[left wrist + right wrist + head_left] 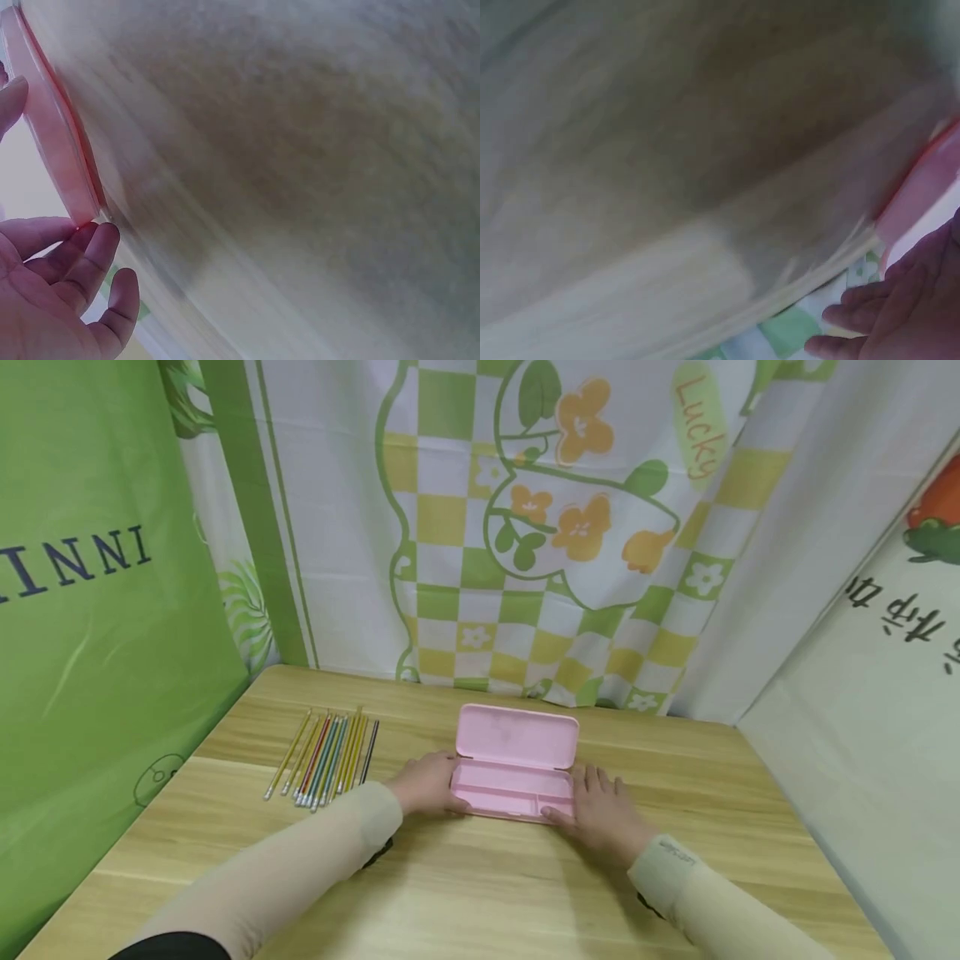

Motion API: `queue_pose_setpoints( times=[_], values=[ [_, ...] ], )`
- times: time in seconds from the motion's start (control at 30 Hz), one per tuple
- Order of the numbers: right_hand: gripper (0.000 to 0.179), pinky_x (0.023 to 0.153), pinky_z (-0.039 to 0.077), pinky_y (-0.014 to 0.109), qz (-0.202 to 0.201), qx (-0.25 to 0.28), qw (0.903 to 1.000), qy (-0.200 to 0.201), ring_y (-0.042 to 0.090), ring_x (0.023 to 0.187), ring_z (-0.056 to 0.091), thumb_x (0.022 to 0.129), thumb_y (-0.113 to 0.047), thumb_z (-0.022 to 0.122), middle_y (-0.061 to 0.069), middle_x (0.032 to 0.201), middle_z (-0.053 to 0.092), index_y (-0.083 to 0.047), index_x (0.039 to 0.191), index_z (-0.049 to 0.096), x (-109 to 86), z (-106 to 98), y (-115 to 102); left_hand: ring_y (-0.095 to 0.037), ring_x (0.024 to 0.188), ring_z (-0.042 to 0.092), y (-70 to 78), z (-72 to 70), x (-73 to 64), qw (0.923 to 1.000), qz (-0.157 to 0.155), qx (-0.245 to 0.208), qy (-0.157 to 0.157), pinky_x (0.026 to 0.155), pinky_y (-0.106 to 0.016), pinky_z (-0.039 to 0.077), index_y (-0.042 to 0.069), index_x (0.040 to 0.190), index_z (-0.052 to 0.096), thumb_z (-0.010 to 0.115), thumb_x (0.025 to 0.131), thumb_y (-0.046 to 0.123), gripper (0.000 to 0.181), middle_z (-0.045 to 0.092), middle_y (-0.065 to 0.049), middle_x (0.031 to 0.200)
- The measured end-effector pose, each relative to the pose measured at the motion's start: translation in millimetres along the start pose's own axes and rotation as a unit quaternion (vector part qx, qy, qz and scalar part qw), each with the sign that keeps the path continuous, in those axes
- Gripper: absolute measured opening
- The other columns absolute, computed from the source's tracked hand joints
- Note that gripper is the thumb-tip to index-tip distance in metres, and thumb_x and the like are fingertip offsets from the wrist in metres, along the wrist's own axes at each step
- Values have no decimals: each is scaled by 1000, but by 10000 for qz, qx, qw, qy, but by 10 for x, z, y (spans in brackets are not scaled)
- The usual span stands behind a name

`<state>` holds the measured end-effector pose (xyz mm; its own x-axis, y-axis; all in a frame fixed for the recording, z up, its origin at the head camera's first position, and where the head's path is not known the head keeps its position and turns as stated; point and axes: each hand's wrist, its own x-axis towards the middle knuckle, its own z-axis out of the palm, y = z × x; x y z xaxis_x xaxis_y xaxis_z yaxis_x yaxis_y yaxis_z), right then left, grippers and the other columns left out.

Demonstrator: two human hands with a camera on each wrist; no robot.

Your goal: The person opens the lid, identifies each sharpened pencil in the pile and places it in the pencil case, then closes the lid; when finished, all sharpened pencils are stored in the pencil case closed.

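A pink pencil case (491, 777) lies on the wooden table with its lid (517, 737) raised toward the back; its compartments hold nothing. My left hand (426, 783) holds its left end, thumb at the front edge. In the left wrist view, bent fingers (94, 262) meet a corner of the pink case (56, 139). At the right end, my right hand (606, 814) grips the case, its thumb over the front rim and its fingers along the side. The right wrist view shows those fingers (855, 315) reaching past the case (915, 199).
Several pencils (322, 764), yellow, red and teal, lie side by side left of the case, white ends toward me. A dark pencil (370, 752) is at their right. A patterned curtain (525, 635) hangs behind the table (480, 893), with a green cloth (97, 652) along the left.
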<state>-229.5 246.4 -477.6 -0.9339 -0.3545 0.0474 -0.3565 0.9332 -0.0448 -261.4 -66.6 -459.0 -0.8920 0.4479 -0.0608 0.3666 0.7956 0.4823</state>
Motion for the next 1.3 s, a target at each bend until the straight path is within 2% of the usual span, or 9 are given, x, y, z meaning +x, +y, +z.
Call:
queue_pose_setpoints(
  times=[0.13, 0.3, 0.43, 0.6, 0.73, 0.83, 0.97, 1.17, 1.3],
  values=[
    [110, 112, 25, 73, 152, 12, 9999, -62, 61, 137, 35, 96, -79, 35, 46, 146, 36, 15, 151, 29, -13, -9, -118, -35, 126, 57, -10, 12, -18, 10000, 10, -57, 4, 105, -63, 41, 4, 142, 59, 88, 79, 41, 79, 60, -15, 140],
    [108, 116, 19, 72, 435, 277, 9978, -405, 62, 140, 30, 98, -76, 37, 46, 150, 30, 16, 154, 26, -29, -66, -242, -37, 129, 55, -23, 14, -30, 9999, -13, -136, 50, 108, -64, 39, 5, 145, 57, 88, 79, 41, 82, 57, -16, 144],
    [108, 117, 14, 72, 668, 554, 9947, -544, 61, 143, 26, 98, -75, 40, 43, 156, 24, 14, 156, 23, -23, -102, -263, -37, 131, 54, -10, -8, -24, 9999, -52, -130, 82, 109, -63, 39, 3, 146, 56, 89, 78, 41, 84, 56, -17, 146],
    [109, 116, 11, 75, 754, 696, 9929, -607, 57, 146, 23, 98, -74, 43, 39, 159, 23, 15, 156, 20, -19, -115, -266, -38, 134, 51, -21, -6, -19, 9998, -63, -160, 92, 110, -62, 38, 4, 147, 54, 88, 79, 43, 86, 54, -18, 148],
    [111, 114, 9, 77, 812, 725, 9917, -678, 58, 146, 21, 97, -75, 44, 41, 158, 22, 16, 156, 19, -6, -94, -270, -39, 135, 51, -70, -18, -46, 9991, -12, -381, 187, 111, -60, 39, 5, 147, 55, 88, 79, 45, 86, 55, -18, 147],
    [111, 114, 7, 77, 846, 802, 9907, -707, 59, 146, 18, 96, -75, 43, 43, 157, 20, 15, 155, 19, 1, -77, -264, -42, 138, 46, -139, -122, -93, 9980, -162, -567, 222, 115, -59, 36, 0, 148, 51, 85, 82, 46, 88, 51, -23, 149],
    [111, 115, 5, 76, 912, 872, 9889, -784, 59, 147, 14, 97, -75, 43, 43, 158, 15, 15, 156, 18, -3, -85, -251, -48, 139, 43, -293, -362, -156, 9955, -478, -790, 236, 115, -59, 34, -9, 151, 41, 79, 90, 41, 88, 44, -31, 152],
    [112, 114, 3, 77, 986, 1106, 9852, -860, 60, 148, 11, 96, -75, 46, 44, 158, 14, 14, 157, 17, -11, -116, -237, -54, 136, 42, -689, -726, -332, 9848, -925, -1428, 360, 110, -62, 40, -13, 155, 27, 69, 100, 34, 84, 39, -37, 152],
    [117, 114, -1, 76, 985, 1215, 9834, -925, 60, 148, 9, 93, -81, 42, 44, 159, 12, 13, 157, 15, -3, -106, -236, -56, 135, 41, -984, -949, -499, 9808, -1137, -1482, 562, 109, -63, 40, -16, 155, 23, 63, 103, 33, 81, 37, -40, 151]
  ],
)
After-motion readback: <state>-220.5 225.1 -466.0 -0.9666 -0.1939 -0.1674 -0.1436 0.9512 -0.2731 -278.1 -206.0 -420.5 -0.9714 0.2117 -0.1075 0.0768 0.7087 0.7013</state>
